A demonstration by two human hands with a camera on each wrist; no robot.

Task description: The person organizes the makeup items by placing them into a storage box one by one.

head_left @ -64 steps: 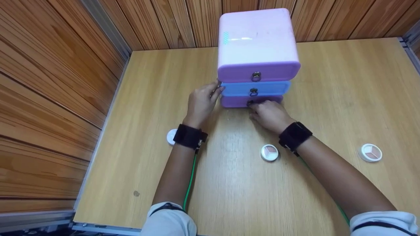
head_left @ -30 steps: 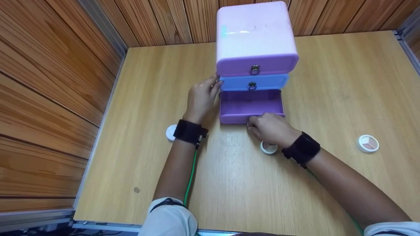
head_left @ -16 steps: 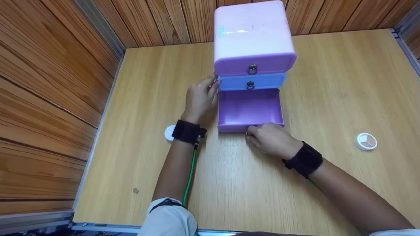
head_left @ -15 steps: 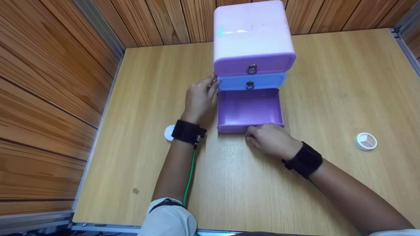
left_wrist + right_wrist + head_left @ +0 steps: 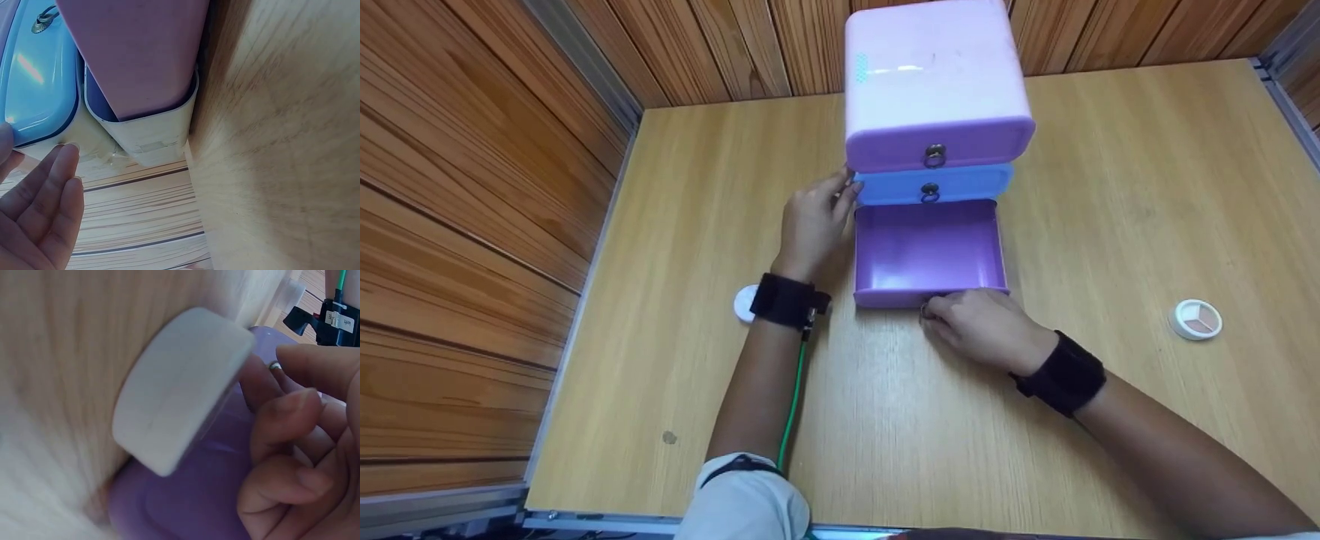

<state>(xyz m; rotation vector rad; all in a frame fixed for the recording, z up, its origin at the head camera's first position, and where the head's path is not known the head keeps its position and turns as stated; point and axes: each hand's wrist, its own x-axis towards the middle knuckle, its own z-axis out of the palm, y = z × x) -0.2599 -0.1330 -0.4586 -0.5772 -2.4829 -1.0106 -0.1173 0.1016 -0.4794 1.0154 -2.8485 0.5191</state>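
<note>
Two bare hands work at a small plastic drawer cabinet (image 5: 937, 82) that stands at the 12 o'clock side of the wooden table (image 5: 1110, 187). Its bottom purple drawer (image 5: 928, 251) is pulled out toward the person, while the blue drawer (image 5: 934, 184) and the pink top drawer (image 5: 937, 146) above it are closed. The left hand (image 5: 814, 225) lies at 9 o'clock of the cabinet, the forearm straight, the fingers (image 5: 53, 185) extended and relaxed, and their tips touch the left corner at the level of the blue drawer; it grasps nothing. The right hand (image 5: 979, 326) is at the front edge of the purple drawer, at 6 o'clock of it, with the wrist bent to the left and the fingers (image 5: 292, 410) curled around the small ring handle (image 5: 274, 366). Just beside these fingers, the right wrist view shows a round white case (image 5: 180, 388) on the table. Another open round compact (image 5: 1195, 319) lies well apart at 3 o'clock, and a white lid (image 5: 745, 303) lies near the left wrist.
</note>
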